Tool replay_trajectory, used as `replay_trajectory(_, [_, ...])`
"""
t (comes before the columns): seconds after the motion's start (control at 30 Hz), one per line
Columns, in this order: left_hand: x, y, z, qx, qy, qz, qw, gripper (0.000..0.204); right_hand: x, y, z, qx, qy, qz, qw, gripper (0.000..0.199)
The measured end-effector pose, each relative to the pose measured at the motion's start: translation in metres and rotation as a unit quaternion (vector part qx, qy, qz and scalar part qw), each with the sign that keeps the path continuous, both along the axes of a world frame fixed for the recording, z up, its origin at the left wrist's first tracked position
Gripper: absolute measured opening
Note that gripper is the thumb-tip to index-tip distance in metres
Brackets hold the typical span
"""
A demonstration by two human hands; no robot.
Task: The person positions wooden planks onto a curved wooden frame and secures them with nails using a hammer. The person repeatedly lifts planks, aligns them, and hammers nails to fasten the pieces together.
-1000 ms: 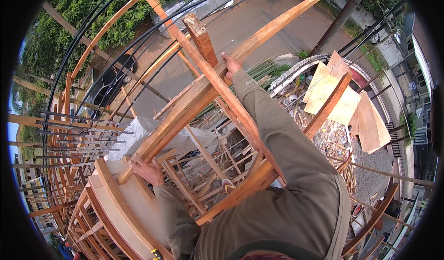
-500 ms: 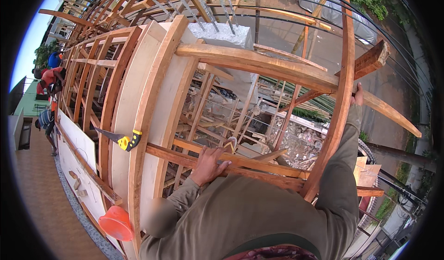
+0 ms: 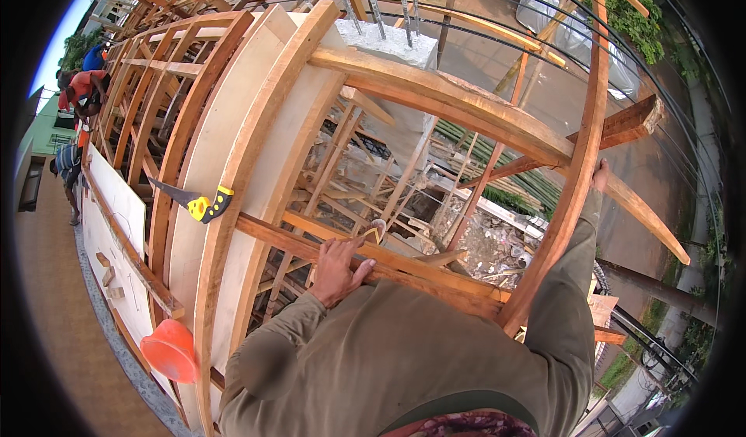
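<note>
1. Beyond the woodwork, a road runs along the upper right, crossed by dark cables.
2. Down the left side curves the formwork, built of pale sheets and brown timber rails.
3. Near the top right, at the roadside, stands a vehicle under a silver cover.
4. Just right of the formwork's upper end rises a rough concrete column, with steel bars sticking out of its top.
5. From the formwork's top edge, the beam slants past the near side of the column to the right, passes under the crosspiece, and shows a tapering length beyond it.
6. The crosspiece comes down from the top right to the person's front.
7. Two parallel rails stretch from the formwork to the crosspiece's lower end, close against the shirt.
8. Far left, two co-workers bend beside the formwork.
9. Below them leans a white board.
10. A handsaw with a black and yellow handle lies on the formwork.
11. Lower left is an orange bowl-shaped thing.
12. The left hand rests on the rails, fingers loosely together, thumb apart, pinching nothing.
13. The right hand touches the beam just past the crosspiece; its fingers are partly hidden, so I cannot tell whether they grip.
</note>
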State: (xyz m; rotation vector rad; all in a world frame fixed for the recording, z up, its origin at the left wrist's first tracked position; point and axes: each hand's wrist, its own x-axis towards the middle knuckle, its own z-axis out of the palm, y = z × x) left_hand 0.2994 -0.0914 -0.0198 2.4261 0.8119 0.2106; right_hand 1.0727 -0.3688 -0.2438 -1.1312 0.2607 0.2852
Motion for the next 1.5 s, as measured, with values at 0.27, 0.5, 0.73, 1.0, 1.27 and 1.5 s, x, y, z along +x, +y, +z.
replay_trajectory(0.27, [-0.007,-0.026,0.000,0.030,0.025,0.031,0.999,0.042,-0.118,0.114,0.087,-0.003,0.055,-0.126,0.991,0.046])
replay_trajectory(0.5, [-0.008,-0.016,-0.018,-0.072,0.084,0.093,0.989,0.043,-0.118,0.111,0.100,0.083,0.157,-0.276,0.945,0.080])
replay_trajectory(0.73, [0.000,-0.017,-0.009,-0.102,0.083,0.122,0.984,0.043,-0.116,0.115,0.102,0.083,0.135,-0.290,0.944,0.089])
replay_trajectory(1.0, [0.000,-0.024,-0.006,-0.002,0.053,0.081,0.995,0.038,-0.120,0.109,0.108,0.121,0.093,-0.161,0.975,0.086])
replay_trajectory(1.27, [0.000,-0.020,-0.008,0.028,0.035,0.049,0.998,0.037,-0.116,0.110,0.130,0.106,0.127,-0.230,0.959,0.057])
replay_trajectory(1.5, [-0.008,-0.013,-0.014,0.055,0.004,0.014,0.998,0.039,-0.111,0.109,0.117,0.123,0.102,-0.157,0.975,0.042])
